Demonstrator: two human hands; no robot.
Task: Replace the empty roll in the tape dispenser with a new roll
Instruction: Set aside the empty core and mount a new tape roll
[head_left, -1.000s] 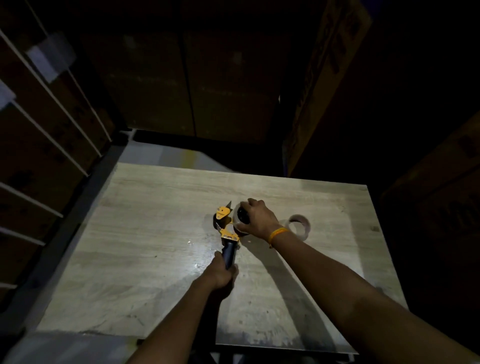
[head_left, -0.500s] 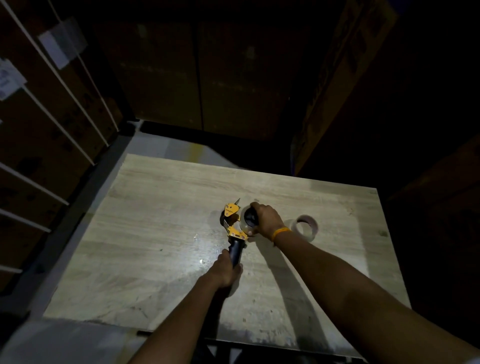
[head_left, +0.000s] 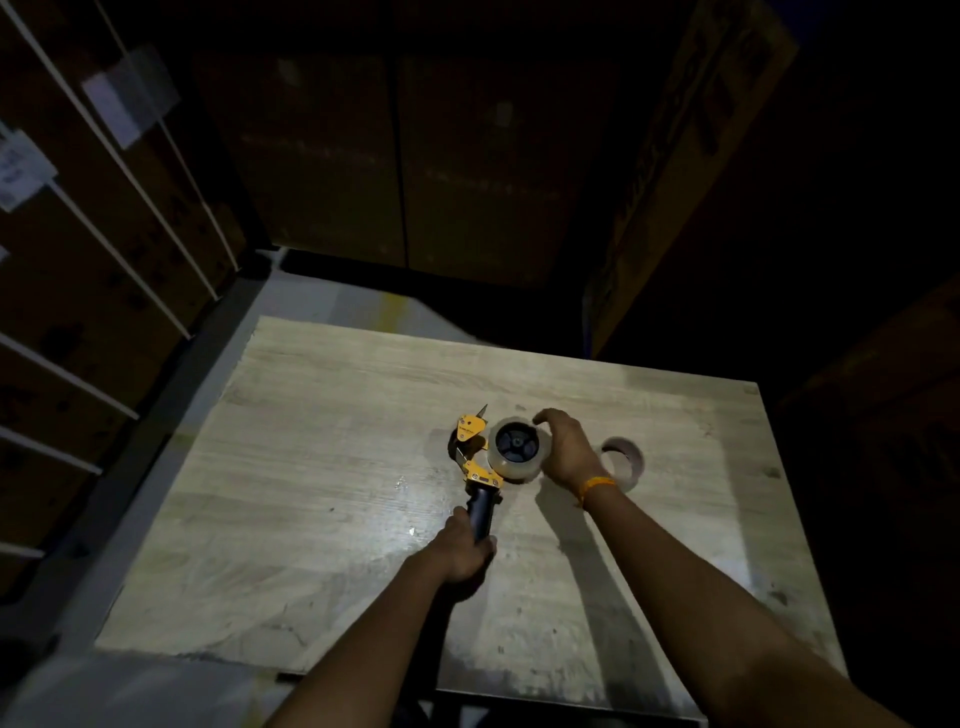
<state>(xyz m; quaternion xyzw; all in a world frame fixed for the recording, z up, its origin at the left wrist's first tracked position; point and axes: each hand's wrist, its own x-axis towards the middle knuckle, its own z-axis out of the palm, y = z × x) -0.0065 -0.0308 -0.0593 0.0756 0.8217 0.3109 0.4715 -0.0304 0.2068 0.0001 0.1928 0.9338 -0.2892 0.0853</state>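
A yellow tape dispenser (head_left: 471, 447) with a black handle lies on the wooden table (head_left: 322, 467). My left hand (head_left: 462, 551) grips the handle at its near end. A full clear tape roll (head_left: 519, 461) sits on the dispenser's black hub. My right hand (head_left: 563, 449) curls around the roll's right side, fingers touching its rim. An empty cardboard core (head_left: 623, 461) lies flat on the table just right of my right wrist, partly hidden by it.
Stacked cardboard boxes (head_left: 395, 156) stand behind the table. More boxes with white straps (head_left: 104, 208) line the left side, and a tall box (head_left: 691, 156) leans at the right. The room is dark.
My right hand has slid off the top of the roll to its right side, uncovering the black hub. The view has shifted slightly; the left hand still holds the handle.
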